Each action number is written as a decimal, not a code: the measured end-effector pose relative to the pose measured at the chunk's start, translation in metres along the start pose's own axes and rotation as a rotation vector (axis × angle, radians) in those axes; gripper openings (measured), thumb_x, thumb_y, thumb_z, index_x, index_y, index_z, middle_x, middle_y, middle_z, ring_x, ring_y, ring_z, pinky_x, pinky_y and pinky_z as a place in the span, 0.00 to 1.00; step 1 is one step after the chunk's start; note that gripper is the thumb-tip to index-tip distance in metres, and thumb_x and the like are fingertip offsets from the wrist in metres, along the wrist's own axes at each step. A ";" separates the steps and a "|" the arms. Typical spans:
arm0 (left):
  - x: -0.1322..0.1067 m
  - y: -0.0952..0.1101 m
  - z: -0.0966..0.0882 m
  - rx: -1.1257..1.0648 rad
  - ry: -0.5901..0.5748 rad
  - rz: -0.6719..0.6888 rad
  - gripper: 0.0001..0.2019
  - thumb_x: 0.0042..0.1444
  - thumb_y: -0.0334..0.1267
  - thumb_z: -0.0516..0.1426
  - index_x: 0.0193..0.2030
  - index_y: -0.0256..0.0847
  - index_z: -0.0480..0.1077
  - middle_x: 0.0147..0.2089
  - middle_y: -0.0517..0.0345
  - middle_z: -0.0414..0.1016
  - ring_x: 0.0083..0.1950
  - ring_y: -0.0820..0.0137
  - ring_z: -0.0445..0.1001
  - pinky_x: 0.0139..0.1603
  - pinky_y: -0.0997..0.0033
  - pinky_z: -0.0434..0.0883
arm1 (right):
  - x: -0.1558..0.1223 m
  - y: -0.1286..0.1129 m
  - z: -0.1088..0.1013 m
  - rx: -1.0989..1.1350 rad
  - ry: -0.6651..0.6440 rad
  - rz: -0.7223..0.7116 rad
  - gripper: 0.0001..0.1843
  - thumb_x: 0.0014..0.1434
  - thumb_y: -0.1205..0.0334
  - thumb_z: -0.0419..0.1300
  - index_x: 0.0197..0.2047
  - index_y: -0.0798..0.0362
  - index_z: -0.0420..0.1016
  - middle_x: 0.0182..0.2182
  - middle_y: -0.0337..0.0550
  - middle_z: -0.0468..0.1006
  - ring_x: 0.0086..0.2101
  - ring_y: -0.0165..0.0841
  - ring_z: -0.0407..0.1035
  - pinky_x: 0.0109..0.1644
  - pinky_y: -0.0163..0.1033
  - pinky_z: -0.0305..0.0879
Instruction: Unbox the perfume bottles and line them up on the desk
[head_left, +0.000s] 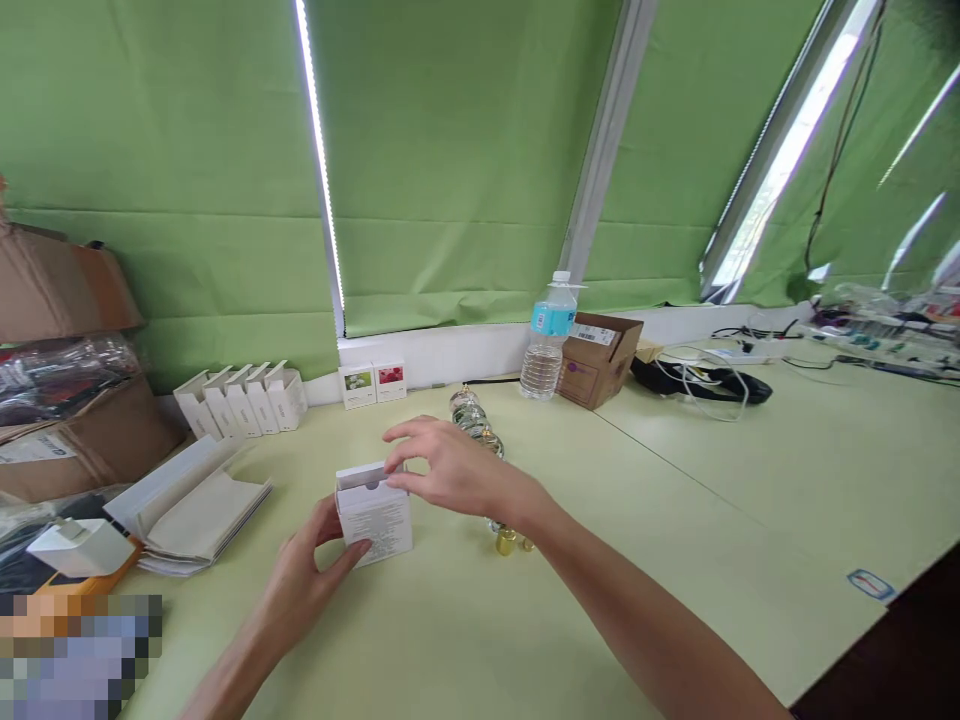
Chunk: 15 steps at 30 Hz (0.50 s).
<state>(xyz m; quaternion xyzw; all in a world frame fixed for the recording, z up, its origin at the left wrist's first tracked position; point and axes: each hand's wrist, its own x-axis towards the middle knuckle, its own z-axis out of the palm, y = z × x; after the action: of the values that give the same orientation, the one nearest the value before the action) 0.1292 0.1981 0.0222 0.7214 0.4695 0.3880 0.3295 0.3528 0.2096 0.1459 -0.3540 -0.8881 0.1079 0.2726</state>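
White printed carton (373, 525), open end up, gripped by the left hand (304, 590) above the table (675, 560); right hand (450, 468) half-open, thumb on the carton's rim; glass bottle (472, 420) just beyond it, gold caps (506, 541) beneath it.

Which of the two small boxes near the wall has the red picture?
The right box: its picture is red, while the left box has a green one.
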 end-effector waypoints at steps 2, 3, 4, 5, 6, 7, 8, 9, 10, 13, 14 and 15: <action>0.000 -0.004 0.003 0.038 -0.009 -0.013 0.22 0.56 0.47 0.57 0.57 0.49 0.61 0.54 0.56 0.75 0.53 0.61 0.75 0.52 0.59 0.73 | -0.004 -0.002 -0.016 0.003 0.041 0.043 0.09 0.60 0.57 0.58 0.38 0.50 0.79 0.48 0.44 0.76 0.51 0.38 0.66 0.54 0.43 0.60; 0.000 -0.007 0.005 0.059 -0.012 -0.018 0.22 0.56 0.47 0.57 0.57 0.49 0.61 0.54 0.55 0.75 0.53 0.60 0.75 0.52 0.59 0.73 | -0.006 -0.002 -0.025 0.002 0.054 0.081 0.11 0.61 0.56 0.57 0.39 0.50 0.79 0.47 0.43 0.76 0.50 0.38 0.67 0.53 0.43 0.61; 0.000 -0.009 0.007 0.078 -0.015 -0.022 0.21 0.56 0.48 0.57 0.56 0.48 0.62 0.54 0.55 0.75 0.53 0.59 0.75 0.52 0.59 0.73 | -0.010 -0.002 -0.034 0.000 0.057 0.126 0.12 0.61 0.54 0.57 0.40 0.50 0.79 0.45 0.43 0.77 0.48 0.38 0.68 0.50 0.42 0.62; -0.001 -0.011 0.009 0.095 -0.015 -0.026 0.20 0.56 0.48 0.57 0.55 0.48 0.63 0.53 0.54 0.76 0.53 0.59 0.75 0.51 0.59 0.73 | -0.014 0.000 -0.044 -0.001 0.048 0.174 0.14 0.61 0.53 0.56 0.40 0.50 0.79 0.43 0.43 0.78 0.45 0.37 0.69 0.47 0.41 0.63; -0.001 -0.013 0.011 0.108 -0.017 -0.031 0.20 0.56 0.48 0.56 0.54 0.47 0.64 0.53 0.54 0.76 0.53 0.59 0.75 0.51 0.59 0.73 | -0.018 0.002 -0.053 0.000 0.025 0.218 0.15 0.60 0.51 0.56 0.41 0.50 0.79 0.41 0.43 0.78 0.42 0.37 0.70 0.44 0.39 0.64; 0.000 -0.014 0.012 0.114 -0.017 -0.035 0.19 0.56 0.49 0.56 0.53 0.47 0.64 0.53 0.54 0.76 0.53 0.59 0.75 0.51 0.60 0.73 | -0.023 0.005 -0.062 0.000 -0.007 0.256 0.15 0.60 0.50 0.57 0.41 0.50 0.79 0.39 0.42 0.78 0.40 0.36 0.71 0.40 0.38 0.64; 0.000 -0.015 0.014 0.116 -0.017 -0.040 0.19 0.56 0.49 0.56 0.53 0.47 0.64 0.53 0.55 0.76 0.53 0.59 0.75 0.51 0.60 0.73 | -0.027 0.008 -0.070 -0.001 -0.046 0.287 0.15 0.58 0.50 0.58 0.40 0.50 0.80 0.38 0.42 0.79 0.37 0.35 0.71 0.37 0.37 0.63; 0.002 -0.015 0.015 0.115 -0.017 -0.045 0.19 0.56 0.49 0.56 0.53 0.47 0.64 0.53 0.55 0.76 0.53 0.60 0.74 0.51 0.60 0.73 | -0.032 0.011 -0.077 -0.006 -0.083 0.311 0.15 0.57 0.50 0.59 0.39 0.50 0.80 0.37 0.43 0.79 0.35 0.35 0.71 0.34 0.36 0.63; 0.004 -0.015 0.016 0.114 -0.012 -0.050 0.19 0.56 0.49 0.56 0.53 0.47 0.65 0.53 0.55 0.76 0.53 0.59 0.74 0.51 0.59 0.73 | -0.037 0.015 -0.083 -0.011 -0.114 0.332 0.14 0.55 0.50 0.60 0.38 0.50 0.80 0.36 0.43 0.79 0.34 0.35 0.71 0.32 0.36 0.62; 0.016 -0.013 0.017 0.109 0.017 -0.068 0.20 0.55 0.50 0.56 0.51 0.45 0.66 0.53 0.53 0.76 0.53 0.58 0.75 0.52 0.56 0.73 | -0.047 0.024 -0.095 -0.032 -0.165 0.389 0.11 0.52 0.53 0.63 0.34 0.50 0.80 0.34 0.42 0.79 0.32 0.35 0.71 0.27 0.35 0.59; 0.021 -0.012 0.018 0.101 0.029 -0.074 0.20 0.55 0.50 0.57 0.51 0.44 0.67 0.52 0.52 0.76 0.53 0.57 0.75 0.52 0.55 0.73 | -0.049 0.026 -0.097 -0.036 -0.171 0.404 0.10 0.51 0.53 0.63 0.33 0.50 0.80 0.33 0.42 0.79 0.32 0.35 0.71 0.26 0.35 0.58; 0.026 -0.010 0.019 0.091 0.037 -0.076 0.20 0.54 0.51 0.57 0.50 0.43 0.68 0.52 0.51 0.77 0.53 0.57 0.75 0.53 0.54 0.72 | -0.051 0.028 -0.099 -0.040 -0.168 0.416 0.09 0.50 0.54 0.63 0.31 0.50 0.80 0.31 0.42 0.79 0.31 0.35 0.71 0.26 0.35 0.58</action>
<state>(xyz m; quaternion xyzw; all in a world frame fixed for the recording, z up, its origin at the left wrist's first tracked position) 0.1482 0.2243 0.0108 0.7100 0.5197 0.3668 0.3022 0.4547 0.1948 0.1960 -0.5245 -0.8177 0.1732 0.1624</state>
